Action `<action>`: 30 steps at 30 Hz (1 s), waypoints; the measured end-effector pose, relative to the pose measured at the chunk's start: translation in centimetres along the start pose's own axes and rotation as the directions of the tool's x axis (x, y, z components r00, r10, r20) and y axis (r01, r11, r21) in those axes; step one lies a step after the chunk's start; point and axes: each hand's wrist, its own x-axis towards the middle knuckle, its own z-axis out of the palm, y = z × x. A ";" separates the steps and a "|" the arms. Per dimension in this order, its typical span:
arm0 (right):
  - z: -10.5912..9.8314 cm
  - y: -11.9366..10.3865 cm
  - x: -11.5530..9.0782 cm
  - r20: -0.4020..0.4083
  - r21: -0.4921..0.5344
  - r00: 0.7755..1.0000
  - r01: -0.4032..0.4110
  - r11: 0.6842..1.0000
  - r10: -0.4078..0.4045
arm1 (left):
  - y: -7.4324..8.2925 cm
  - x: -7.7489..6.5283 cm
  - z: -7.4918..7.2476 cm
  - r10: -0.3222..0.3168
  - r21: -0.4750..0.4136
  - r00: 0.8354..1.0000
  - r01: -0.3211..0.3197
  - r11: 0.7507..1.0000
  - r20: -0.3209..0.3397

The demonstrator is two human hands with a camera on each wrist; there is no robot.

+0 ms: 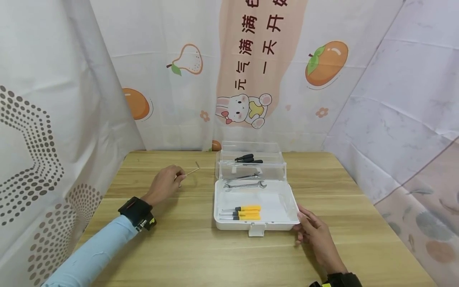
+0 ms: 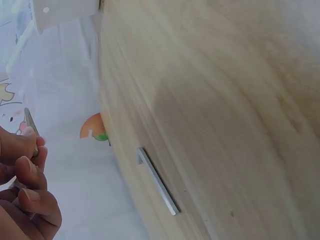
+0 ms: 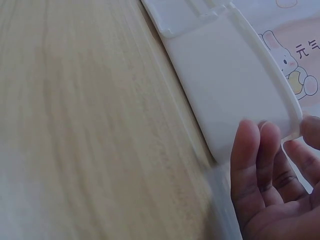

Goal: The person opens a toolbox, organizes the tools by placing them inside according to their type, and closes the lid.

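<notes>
My left hand (image 1: 165,184) is over the left part of the table, thumb and finger pinching a thin L-shaped hex key (image 1: 192,172) whose bent end points toward the box. In the left wrist view another hex key (image 2: 158,182) lies on the wood, apart from the fingers. A white plastic toolbox (image 1: 234,226) stands with its clear lid (image 1: 276,171) raised. Its near right corner is gripped by my right hand (image 1: 317,235), thumb at the rim. Yellow-handled screwdrivers (image 1: 250,213) lie in the box's front part, with a metal wrench (image 1: 247,185) behind them.
Black-handled screwdrivers (image 1: 247,159) show at the lid, with another wrench (image 1: 244,177) just below. The wooden table (image 1: 186,251) ends at a printed curtain (image 1: 172,99) at the back. Cloth also hangs at both sides.
</notes>
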 end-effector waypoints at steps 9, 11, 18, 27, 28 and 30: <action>0.0 0.0 0.1 -0.004 0.008 1.000 0.002 1.000 -0.002 | 0.2 0.6 0.4 0.017 -0.007 0.999 -0.017 1.000 -0.033; 0.0 0.1 0.1 -0.006 0.009 1.000 -0.002 1.000 0.002 | 0.2 0.6 0.5 0.018 -0.007 0.999 -0.018 1.000 -0.037; 0.1 -0.1 0.0 -0.010 0.008 1.000 0.002 1.000 -0.001 | 0.8 1.0 0.3 0.043 -0.028 0.997 -0.045 0.999 -0.065; 0.1 0.1 0.0 -0.006 0.011 1.000 0.004 1.000 -0.004 | 1.1 1.5 0.5 0.067 -0.032 0.994 -0.070 0.997 -0.090; 0.1 0.0 0.0 -0.007 0.010 1.000 0.002 1.000 -0.002 | 1.1 1.6 0.5 0.070 -0.033 0.993 -0.073 0.997 -0.091; 0.1 0.0 0.0 -0.007 0.008 1.000 0.001 1.000 -0.001 | 1.2 1.7 0.6 0.075 -0.036 0.993 -0.078 0.996 -0.095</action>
